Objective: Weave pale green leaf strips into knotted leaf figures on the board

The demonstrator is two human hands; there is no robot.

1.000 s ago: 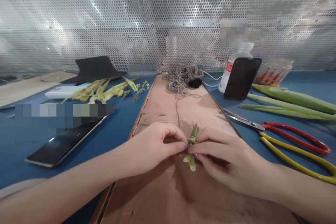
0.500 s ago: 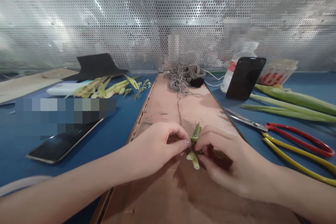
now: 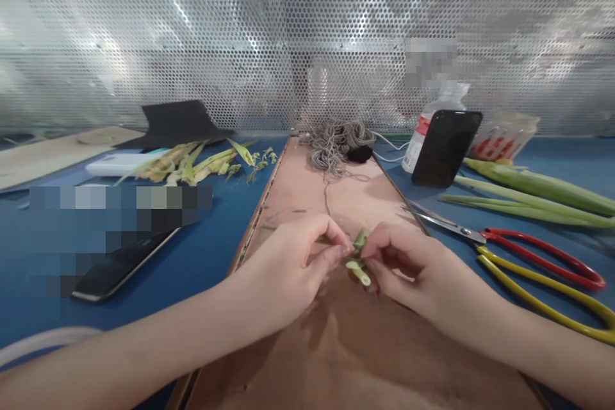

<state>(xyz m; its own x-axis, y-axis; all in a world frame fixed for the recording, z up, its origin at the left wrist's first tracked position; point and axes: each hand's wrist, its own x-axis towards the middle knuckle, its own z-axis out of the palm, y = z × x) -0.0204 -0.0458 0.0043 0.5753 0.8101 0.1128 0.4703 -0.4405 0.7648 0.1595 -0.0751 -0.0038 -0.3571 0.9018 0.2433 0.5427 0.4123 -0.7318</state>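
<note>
A small green bundle of leaf or stem pieces (image 3: pixel 358 271) is held above the wooden board, between my two hands. My left hand (image 3: pixel 312 256) pinches at its left side with thumb and forefinger. From the right, my right hand (image 3: pixel 403 262) grips the bundle with thumb and fingers closed; parts of it are hidden behind these fingertips. A thin grey cord (image 3: pixel 327 198) runs from a tangled heap of cord (image 3: pixel 336 141) at the board's far end toward my hands. Whether it reaches the bundle I cannot make out.
Scissors with red and yellow handles (image 3: pixel 542 256) lie right of the board (image 3: pixel 331 359). Behind them are long green leaves (image 3: pixel 538 205), an upright black phone (image 3: pixel 446 148), a bottle (image 3: pixel 417 144) and a plastic cup (image 3: pixel 504 134). Leaf scraps (image 3: pixel 192 163) and another phone (image 3: pixel 120 269) lie left.
My right hand has shifted up, with its fingers straighter around the bundle. The bundle has tilted, its lower end now higher. My left hand stays pinched, slightly nearer the right hand.
</note>
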